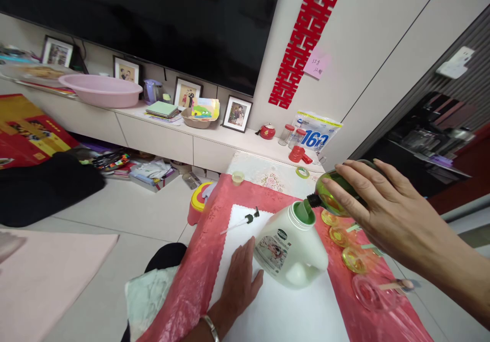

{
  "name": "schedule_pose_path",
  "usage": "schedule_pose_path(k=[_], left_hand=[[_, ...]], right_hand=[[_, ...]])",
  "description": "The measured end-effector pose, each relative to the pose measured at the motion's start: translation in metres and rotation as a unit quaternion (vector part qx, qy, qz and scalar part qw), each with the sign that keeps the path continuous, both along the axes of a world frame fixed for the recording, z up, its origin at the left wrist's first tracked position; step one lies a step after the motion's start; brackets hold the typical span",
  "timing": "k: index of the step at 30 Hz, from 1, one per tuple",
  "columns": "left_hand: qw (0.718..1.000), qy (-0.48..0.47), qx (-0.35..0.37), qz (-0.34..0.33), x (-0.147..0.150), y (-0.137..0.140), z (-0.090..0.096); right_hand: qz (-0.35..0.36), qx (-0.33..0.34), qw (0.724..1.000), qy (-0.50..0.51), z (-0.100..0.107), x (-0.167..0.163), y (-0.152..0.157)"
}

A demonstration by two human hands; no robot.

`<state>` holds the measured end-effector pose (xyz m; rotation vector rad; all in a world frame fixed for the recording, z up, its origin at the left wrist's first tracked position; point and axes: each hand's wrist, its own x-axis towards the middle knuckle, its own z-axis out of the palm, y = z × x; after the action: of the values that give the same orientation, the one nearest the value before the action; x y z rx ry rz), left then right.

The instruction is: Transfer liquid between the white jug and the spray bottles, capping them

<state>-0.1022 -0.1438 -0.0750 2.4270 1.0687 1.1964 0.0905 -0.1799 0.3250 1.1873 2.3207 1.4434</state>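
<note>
My right hand (377, 209) grips a green transparent bottle (329, 195), tipped on its side with its black neck over the mouth of a white jug (291, 247). A green funnel (305, 211) sits in the jug's opening. My left hand (238, 275) lies flat on the white sheet (283, 311), its thumb against the jug's base. A pump dispenser head (245, 220) with its tube lies on the sheet beyond the left hand.
A pink plastic cover (199, 275) drapes the table. Small yellow-green containers (346, 245) and a pink dish (369, 292) sit right of the jug. A tape roll (302, 172) and small cup (238, 177) lie farther back. A low cabinet (161, 138) holds photo frames and a pink basin (101, 89).
</note>
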Motion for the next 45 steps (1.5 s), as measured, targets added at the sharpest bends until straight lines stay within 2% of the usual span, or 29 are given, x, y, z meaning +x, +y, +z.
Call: schedule_pose_path(k=[7,19,45], left_hand=[[1.000,0.001,-0.004,-0.005,-0.0011,0.0003,-0.0003],[1.000,0.001,-0.005,-0.002,-0.0008,0.0000,0.0010],[1.000,0.009,-0.006,-0.009,-0.0025,0.0009,0.0027]], right_hand=[[-0.001,-0.017,1.000,0.025,-0.0046,0.0021,-0.0003],[0.017,-0.003,0.999,-0.039,-0.0011,-0.0005,0.0019],[0.033,-0.009,0.998,-0.043,0.0005,-0.0056,0.0039]])
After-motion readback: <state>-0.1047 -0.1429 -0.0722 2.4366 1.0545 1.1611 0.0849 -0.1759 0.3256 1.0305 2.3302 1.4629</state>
